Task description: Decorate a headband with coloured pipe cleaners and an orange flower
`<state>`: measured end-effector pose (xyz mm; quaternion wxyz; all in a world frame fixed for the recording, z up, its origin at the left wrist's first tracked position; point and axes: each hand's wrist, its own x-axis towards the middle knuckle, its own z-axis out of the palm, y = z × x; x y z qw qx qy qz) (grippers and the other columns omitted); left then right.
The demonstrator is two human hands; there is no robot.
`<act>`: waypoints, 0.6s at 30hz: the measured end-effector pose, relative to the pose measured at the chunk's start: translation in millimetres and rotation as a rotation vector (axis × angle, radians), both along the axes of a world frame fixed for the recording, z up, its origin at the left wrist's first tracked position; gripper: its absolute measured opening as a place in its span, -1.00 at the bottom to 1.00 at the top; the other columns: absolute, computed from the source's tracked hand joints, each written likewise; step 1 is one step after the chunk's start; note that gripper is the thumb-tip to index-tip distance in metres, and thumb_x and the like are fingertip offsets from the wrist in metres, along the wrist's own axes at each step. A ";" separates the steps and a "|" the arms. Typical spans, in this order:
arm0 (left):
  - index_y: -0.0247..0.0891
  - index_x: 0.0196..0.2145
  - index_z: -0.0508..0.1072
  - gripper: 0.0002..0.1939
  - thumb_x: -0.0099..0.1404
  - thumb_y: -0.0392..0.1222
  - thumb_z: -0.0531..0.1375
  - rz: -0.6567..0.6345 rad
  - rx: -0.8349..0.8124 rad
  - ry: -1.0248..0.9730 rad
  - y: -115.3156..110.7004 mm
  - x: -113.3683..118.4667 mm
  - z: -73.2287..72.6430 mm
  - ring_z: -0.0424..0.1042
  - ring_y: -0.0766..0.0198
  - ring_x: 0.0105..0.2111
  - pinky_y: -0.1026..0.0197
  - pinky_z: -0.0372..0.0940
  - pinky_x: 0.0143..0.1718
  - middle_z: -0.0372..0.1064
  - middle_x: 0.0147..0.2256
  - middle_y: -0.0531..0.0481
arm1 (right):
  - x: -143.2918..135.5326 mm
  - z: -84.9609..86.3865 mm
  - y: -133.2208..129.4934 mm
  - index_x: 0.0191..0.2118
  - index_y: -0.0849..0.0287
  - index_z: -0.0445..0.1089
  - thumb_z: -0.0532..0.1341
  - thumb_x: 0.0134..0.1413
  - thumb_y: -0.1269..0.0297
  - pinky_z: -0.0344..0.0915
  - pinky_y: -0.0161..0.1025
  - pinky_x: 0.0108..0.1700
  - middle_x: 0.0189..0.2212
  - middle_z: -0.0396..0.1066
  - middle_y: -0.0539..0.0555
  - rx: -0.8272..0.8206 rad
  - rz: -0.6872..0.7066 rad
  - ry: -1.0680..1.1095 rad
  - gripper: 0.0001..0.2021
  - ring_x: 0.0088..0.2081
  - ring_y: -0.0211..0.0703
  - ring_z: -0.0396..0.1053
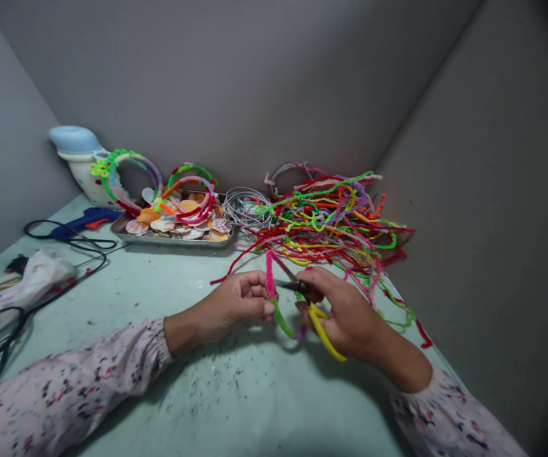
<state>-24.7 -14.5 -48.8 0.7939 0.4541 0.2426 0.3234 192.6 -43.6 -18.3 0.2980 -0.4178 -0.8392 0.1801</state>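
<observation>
Near the frame's centre, the left hand pinches a fuzzy, curved pink-and-green band. Just right of it, the right hand holds dark-bladed scissors with yellow handles (blades pointing left, near the pink stretch).

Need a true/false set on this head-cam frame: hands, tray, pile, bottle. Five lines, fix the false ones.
1. The right hand holds yellow-handled scissors. True.
2. The left hand is empty. False: it holds a pink and green fuzzy strip.
3. The metal tray holds seashells. True.
4. The pile of colored fuzzy stems lies to the left of the tray in the picture. False: it lies to the right.
5. The bottle at the far left has a light-blue top. True.
</observation>
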 end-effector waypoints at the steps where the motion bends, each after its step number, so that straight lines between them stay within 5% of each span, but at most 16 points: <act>1: -0.32 -0.33 0.38 -0.76 0.04 -0.38 0.34 0.000 -0.009 -0.003 0.3 -0.6 0.3 0.26 0.46 -0.51 0.35 0.11 -0.47 0.33 -0.45 0.08 | 3.3 -1.6 2.0 -0.07 0.12 0.28 0.17 -0.10 0.55 0.22 -0.25 -0.26 -0.27 0.32 0.07 0.021 0.039 -0.070 -0.59 -0.30 -0.18 0.26; 7: -0.33 -0.23 0.41 -0.67 0.04 -0.29 0.37 -0.030 -0.085 -0.011 -0.6 -3.3 4.1 0.27 0.46 -0.52 0.35 0.15 -0.47 0.36 -0.41 0.03 | 5.9 -15.0 4.6 -0.01 0.15 0.27 0.14 -0.20 0.55 0.19 -0.26 -0.29 -0.27 0.31 0.08 0.130 0.092 -0.280 -0.49 -0.28 -0.14 0.26; 18: -0.32 -0.27 0.42 -0.75 0.09 -0.28 0.35 -0.022 -0.069 0.020 0.9 -5.7 -1.6 0.28 0.45 -0.55 0.34 0.10 -0.49 0.36 -0.48 0.07 | -0.9 -23.4 2.3 -0.02 0.16 0.29 0.14 -0.20 0.51 0.11 -0.28 -0.37 -0.36 0.26 0.06 0.277 0.053 -0.345 -0.51 -0.35 -0.16 0.20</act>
